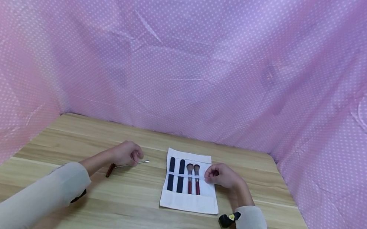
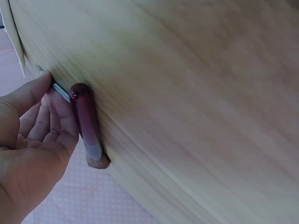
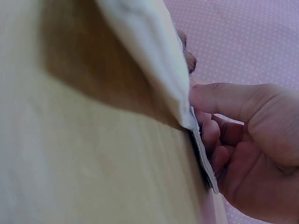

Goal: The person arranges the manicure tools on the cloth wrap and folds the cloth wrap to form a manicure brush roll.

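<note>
My left hand (image 1: 128,154) pinches a thin silver metal cuticle pusher (image 1: 145,161) between thumb and fingers, low over the table; its flat tip points right. Beside that hand lies a short makeup brush (image 2: 85,116) with a dark red handle and brown bristles. A white cloth brush roll (image 1: 187,202) is spread flat, with two black nail files (image 1: 180,181) and two red-handled makeup brushes (image 1: 197,185) under its elastic band (image 1: 175,174). At the roll's right edge, level with the band, my right hand (image 1: 223,175) pinches the cloth or band; its fingertips are partly hidden.
The wooden table (image 1: 119,212) ends at a pink polka-dot curtain (image 1: 174,72) at the back and both sides. Black wrist cameras (image 1: 227,220) sit at the sleeves. The roll's edge (image 3: 154,60) stands slightly off the table in the right wrist view.
</note>
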The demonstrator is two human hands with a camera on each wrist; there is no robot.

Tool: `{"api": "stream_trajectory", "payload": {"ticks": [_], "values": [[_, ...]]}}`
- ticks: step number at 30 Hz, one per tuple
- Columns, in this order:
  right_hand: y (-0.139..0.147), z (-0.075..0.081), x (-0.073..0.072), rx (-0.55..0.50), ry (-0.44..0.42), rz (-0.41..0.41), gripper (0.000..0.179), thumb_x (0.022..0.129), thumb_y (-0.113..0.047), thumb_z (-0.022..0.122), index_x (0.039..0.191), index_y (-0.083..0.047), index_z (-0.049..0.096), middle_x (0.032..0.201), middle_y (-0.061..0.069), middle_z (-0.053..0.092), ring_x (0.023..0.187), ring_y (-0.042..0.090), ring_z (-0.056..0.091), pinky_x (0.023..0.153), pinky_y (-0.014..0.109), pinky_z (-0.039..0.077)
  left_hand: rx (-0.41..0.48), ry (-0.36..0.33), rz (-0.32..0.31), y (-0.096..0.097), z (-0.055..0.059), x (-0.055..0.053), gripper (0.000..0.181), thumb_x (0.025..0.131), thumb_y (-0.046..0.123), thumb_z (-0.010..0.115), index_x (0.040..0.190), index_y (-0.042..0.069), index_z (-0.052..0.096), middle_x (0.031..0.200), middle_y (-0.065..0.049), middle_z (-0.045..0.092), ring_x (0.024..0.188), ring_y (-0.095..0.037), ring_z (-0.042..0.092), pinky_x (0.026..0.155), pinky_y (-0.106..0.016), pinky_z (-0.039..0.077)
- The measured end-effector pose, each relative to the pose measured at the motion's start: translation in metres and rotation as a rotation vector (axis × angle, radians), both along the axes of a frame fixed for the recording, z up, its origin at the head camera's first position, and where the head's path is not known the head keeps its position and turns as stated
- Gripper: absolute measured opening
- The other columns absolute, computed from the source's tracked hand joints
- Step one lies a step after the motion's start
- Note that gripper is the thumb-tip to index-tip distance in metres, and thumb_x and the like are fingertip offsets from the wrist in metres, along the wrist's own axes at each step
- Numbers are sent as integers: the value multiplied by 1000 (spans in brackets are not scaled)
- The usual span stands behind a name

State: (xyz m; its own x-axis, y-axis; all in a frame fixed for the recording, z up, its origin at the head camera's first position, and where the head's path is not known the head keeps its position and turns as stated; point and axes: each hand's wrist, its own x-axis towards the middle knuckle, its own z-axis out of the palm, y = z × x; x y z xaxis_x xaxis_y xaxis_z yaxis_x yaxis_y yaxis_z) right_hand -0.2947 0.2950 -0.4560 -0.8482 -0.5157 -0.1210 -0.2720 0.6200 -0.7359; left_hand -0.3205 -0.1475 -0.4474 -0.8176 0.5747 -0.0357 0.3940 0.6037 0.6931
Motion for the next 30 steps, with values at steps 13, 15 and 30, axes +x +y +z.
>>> {"api": "stream_trajectory", "payload": {"ticks": [13, 15, 30], "values": [[-2, 0, 1, 6, -13, -11, 7, 95, -4, 71, 94, -11, 73, 83, 1, 62, 80, 16, 54, 71, 26, 48, 180, -277, -66, 5, 8, -1, 31, 97, -3, 61, 127, -11, 62, 105, -13, 67, 95, -20, 62, 83, -31, 56], [-1, 0, 1, 3, -11, -9, 7, 95, -4, 71, 93, -10, 73, 83, 1, 62, 80, 16, 55, 70, 25, 48, 302, -416, -48, 7, 7, -2, 36, 99, -2, 58, 134, -14, 56, 114, -18, 63, 100, -22, 59, 86, -32, 56], [0, -1, 0, -17, -24, 5, 6, 94, -3, 72, 93, -9, 73, 82, 0, 61, 78, 14, 54, 69, 24, 47, 654, -625, 1, 70, 17, -10, 44, 103, -1, 53, 144, -14, 42, 134, -29, 51, 108, -26, 57, 90, -31, 52]]}}
